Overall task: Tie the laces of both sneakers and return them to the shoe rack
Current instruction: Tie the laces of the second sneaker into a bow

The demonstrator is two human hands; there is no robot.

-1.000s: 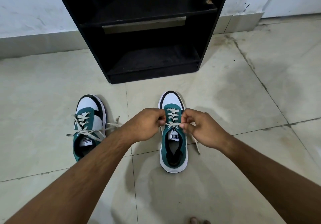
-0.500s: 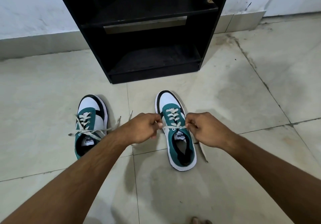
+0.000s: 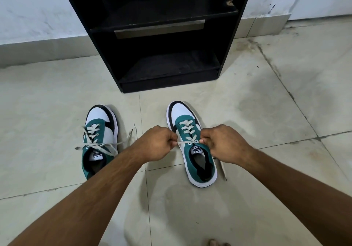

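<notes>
PUMA on both sneaker tongues (image 3: 198,150)

two sneakers (image 3: 100,140) (image 3: 192,144), two hands (image 3: 155,144) (image 3: 226,143), one shoe rack (image 3: 163,36)

Dim, soft indoor light, sharp frame, wide-angle bend at edges.
Floor (image 3: 247,112) tiles show faint sheen, no hard glare. Soft shadows under forearms and beside each sneaker (image 3: 192,144). Shoe rack (image 3: 163,41) interior nearly black, detail lost. Wall (image 3: 38,13) line curves.

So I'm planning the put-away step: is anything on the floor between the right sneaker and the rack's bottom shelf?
Nothing visible: only bare floor tile lies between the right sneaker and the rack's bottom shelf.
</notes>
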